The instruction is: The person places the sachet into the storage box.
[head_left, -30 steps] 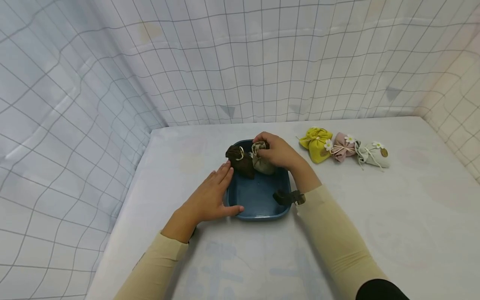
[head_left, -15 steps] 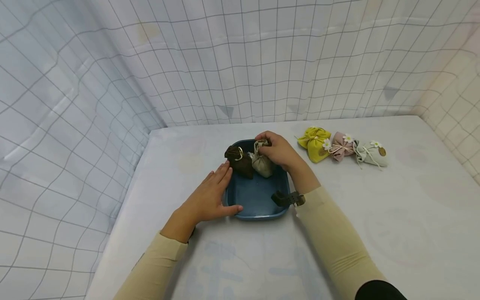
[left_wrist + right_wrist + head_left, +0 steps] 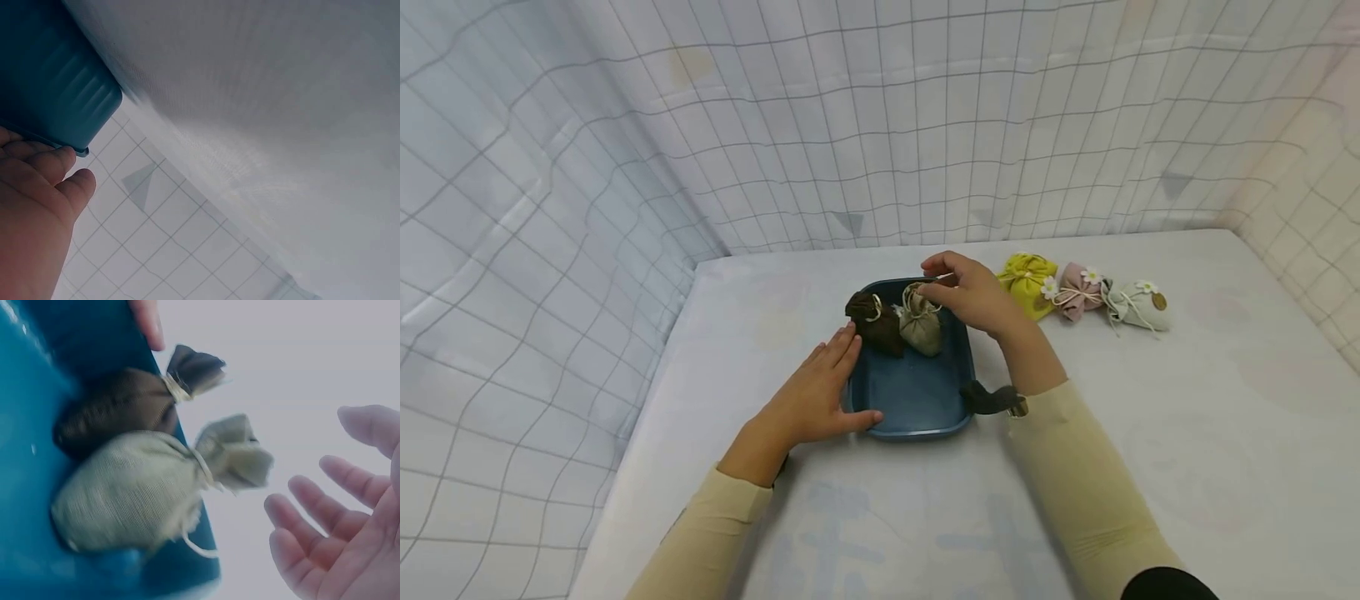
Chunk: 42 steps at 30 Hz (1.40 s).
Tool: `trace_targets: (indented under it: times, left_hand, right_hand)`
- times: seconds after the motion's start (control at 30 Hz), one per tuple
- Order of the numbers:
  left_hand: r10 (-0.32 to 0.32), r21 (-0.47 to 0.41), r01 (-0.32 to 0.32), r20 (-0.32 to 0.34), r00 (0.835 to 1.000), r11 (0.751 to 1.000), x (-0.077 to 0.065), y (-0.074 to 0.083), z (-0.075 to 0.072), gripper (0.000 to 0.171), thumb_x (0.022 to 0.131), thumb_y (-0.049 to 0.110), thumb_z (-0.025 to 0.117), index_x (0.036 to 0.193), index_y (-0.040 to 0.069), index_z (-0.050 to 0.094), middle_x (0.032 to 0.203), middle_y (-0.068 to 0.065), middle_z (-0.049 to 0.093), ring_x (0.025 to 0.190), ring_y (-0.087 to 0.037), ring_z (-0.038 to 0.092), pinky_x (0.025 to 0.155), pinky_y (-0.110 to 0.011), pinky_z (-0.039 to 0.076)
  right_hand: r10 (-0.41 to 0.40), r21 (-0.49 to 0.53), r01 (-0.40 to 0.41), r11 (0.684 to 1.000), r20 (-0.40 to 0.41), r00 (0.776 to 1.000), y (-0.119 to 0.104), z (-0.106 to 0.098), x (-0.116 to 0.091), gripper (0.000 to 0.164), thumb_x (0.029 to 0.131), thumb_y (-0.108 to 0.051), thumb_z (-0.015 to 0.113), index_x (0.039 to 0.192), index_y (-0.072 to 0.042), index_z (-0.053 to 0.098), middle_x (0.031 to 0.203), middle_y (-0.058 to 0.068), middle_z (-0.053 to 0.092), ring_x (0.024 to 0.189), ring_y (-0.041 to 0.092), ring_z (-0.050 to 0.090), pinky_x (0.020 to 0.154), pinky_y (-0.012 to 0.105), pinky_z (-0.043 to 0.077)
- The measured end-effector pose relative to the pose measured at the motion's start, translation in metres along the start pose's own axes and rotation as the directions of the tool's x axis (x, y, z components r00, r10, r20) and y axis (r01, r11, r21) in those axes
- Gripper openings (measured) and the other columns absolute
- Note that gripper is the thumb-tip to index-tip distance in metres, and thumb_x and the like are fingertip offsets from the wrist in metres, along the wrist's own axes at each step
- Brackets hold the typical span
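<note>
A dark brown drawstring pouch (image 3: 880, 330) and a grey-beige drawstring pouch (image 3: 921, 327) lie side by side at the far end of a blue tray (image 3: 913, 435). In the right wrist view the tied necks of the brown pouch (image 3: 119, 406) and the beige pouch (image 3: 128, 490) stick out over the tray's rim. My right hand (image 3: 977, 296) is spread beside the beige pouch, apart from it and holding nothing. Along the tray's left side rests my left hand (image 3: 820, 396), fingers extended against the rim. The left wrist view has those fingers (image 3: 53, 164) touching the tray's edge.
Right of the tray, a yellow pouch (image 3: 1028, 285), a pink pouch (image 3: 1077, 292) and a pale grey pouch (image 3: 1137, 305) lie in a row on the white tabletop (image 3: 1187, 433). Grid-patterned white curtains (image 3: 880, 133) hang behind and at the sides.
The right hand has let go of the beige pouch's neck and drawn back to the right, its fingers spreading. The beige pouch stays in the tray. The left hand has stayed at the rim.
</note>
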<state>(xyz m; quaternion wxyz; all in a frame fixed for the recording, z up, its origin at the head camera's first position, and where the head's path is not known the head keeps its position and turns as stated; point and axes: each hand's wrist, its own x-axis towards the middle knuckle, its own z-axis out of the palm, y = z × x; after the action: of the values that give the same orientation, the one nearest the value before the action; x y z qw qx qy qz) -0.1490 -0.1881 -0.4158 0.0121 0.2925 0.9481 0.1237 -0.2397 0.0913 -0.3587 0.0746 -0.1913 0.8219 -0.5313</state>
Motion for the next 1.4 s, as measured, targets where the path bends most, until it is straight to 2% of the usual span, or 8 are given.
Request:
trace_targets:
  times: [0.23, 0.37, 0.5, 0.67, 0.9, 1.07, 1.27, 1.4]
  left_hand:
    - [0.004, 0.008, -0.004, -0.006, 1.000, 1.000, 0.000, -0.002, 0.001, 0.111, 0.084, 0.070, 0.061, 0.156, -0.003, 0.020, 0.165, -0.014, 0.005, 0.151, -0.029, 0.010, 0.118, -0.050, 0.018]
    - [0.023, 0.002, -0.023, -0.013, 1.000, 1.000, 0.001, -0.003, 0.003, 0.111, 0.084, 0.070, 0.061, 0.156, -0.004, 0.020, 0.165, -0.015, 0.006, 0.151, -0.030, 0.010, 0.117, -0.050, 0.021]
    - [0.028, 0.010, -0.028, -0.016, 0.999, 1.000, 0.001, -0.003, 0.004, 0.111, 0.084, 0.071, 0.060, 0.156, -0.004, 0.020, 0.165, -0.015, 0.005, 0.151, -0.030, 0.009, 0.117, -0.049, 0.021]
    - [0.034, 0.006, -0.034, -0.021, 0.999, 0.999, 0.001, -0.003, 0.005, 0.111, 0.084, 0.069, 0.062, 0.155, -0.005, 0.020, 0.165, -0.016, 0.006, 0.151, -0.030, 0.009, 0.117, -0.049, 0.020]
    - [0.024, 0.012, -0.024, -0.020, 1.000, 1.000, 0.001, -0.003, 0.004, 0.111, 0.084, 0.069, 0.062, 0.155, -0.005, 0.020, 0.165, -0.016, 0.006, 0.151, -0.030, 0.009, 0.118, -0.049, 0.020]
    - [0.016, 0.012, -0.016, -0.015, 1.000, 1.000, 0.000, -0.002, 0.003, 0.111, 0.083, 0.069, 0.062, 0.156, -0.004, 0.020, 0.165, -0.016, 0.006, 0.151, -0.030, 0.009, 0.118, -0.049, 0.020]
    - [0.022, 0.017, -0.022, -0.013, 1.000, 1.000, 0.000, -0.002, 0.003, 0.111, 0.084, 0.069, 0.062, 0.155, -0.004, 0.021, 0.165, -0.016, 0.007, 0.151, -0.030, 0.009, 0.117, -0.049, 0.020]
    - [0.018, 0.020, -0.018, -0.012, 1.000, 1.000, 0.000, -0.002, 0.003, 0.111, 0.084, 0.071, 0.060, 0.156, -0.004, 0.021, 0.165, -0.016, 0.007, 0.151, -0.029, 0.009, 0.118, -0.049, 0.020]
  right_hand:
    - [-0.016, -0.067, 0.011, 0.998, -0.072, 0.997, 0.008, -0.028, -0.018, 0.036, 0.097, -0.026, 0.066, 0.128, -0.010, 0.061, 0.127, 0.004, 0.061, 0.116, 0.022, 0.058, 0.094, 0.046, 0.049]
    - [-0.016, -0.116, 0.000, 0.993, -0.134, 0.991, 0.021, -0.049, -0.033, 0.034, 0.097, -0.025, 0.066, 0.125, -0.007, 0.062, 0.122, 0.008, 0.063, 0.114, 0.023, 0.058, 0.093, 0.044, 0.047]
    - [-0.008, -0.142, -0.019, 0.990, -0.189, 0.982, 0.038, -0.071, -0.049, 0.033, 0.099, -0.025, 0.064, 0.124, -0.003, 0.062, 0.121, 0.013, 0.063, 0.112, 0.024, 0.057, 0.092, 0.034, 0.047]
    - [0.036, -0.187, -0.087, 0.979, -0.258, 0.965, 0.054, -0.099, -0.073, 0.038, 0.100, -0.031, 0.060, 0.126, -0.002, 0.060, 0.121, 0.012, 0.062, 0.106, 0.022, 0.057, 0.079, 0.018, 0.046]
    - [0.042, -0.301, -0.139, 0.944, -0.309, 0.950, 0.073, -0.132, -0.098, 0.038, 0.101, -0.033, 0.059, 0.124, -0.004, 0.062, 0.124, 0.012, 0.062, 0.103, 0.016, 0.054, 0.076, 0.013, 0.043]
    - [0.092, -0.347, -0.191, 0.918, -0.283, 0.955, 0.085, -0.153, -0.111, 0.040, 0.101, -0.037, 0.058, 0.126, -0.006, 0.061, 0.123, 0.014, 0.062, 0.103, 0.025, 0.057, 0.071, 0.017, 0.046]
    - [0.159, -0.379, -0.236, 0.895, -0.224, 0.962, 0.101, -0.177, -0.120, 0.044, 0.101, -0.037, 0.056, 0.131, -0.004, 0.056, 0.132, 0.022, 0.056, 0.117, 0.043, 0.051, 0.086, 0.048, 0.046]
    - [0.164, -0.424, -0.241, 0.873, -0.212, 0.964, 0.111, -0.190, -0.120, 0.046, 0.100, -0.037, 0.058, 0.132, -0.004, 0.055, 0.132, 0.023, 0.055, 0.114, 0.044, 0.053, 0.080, 0.043, 0.049]
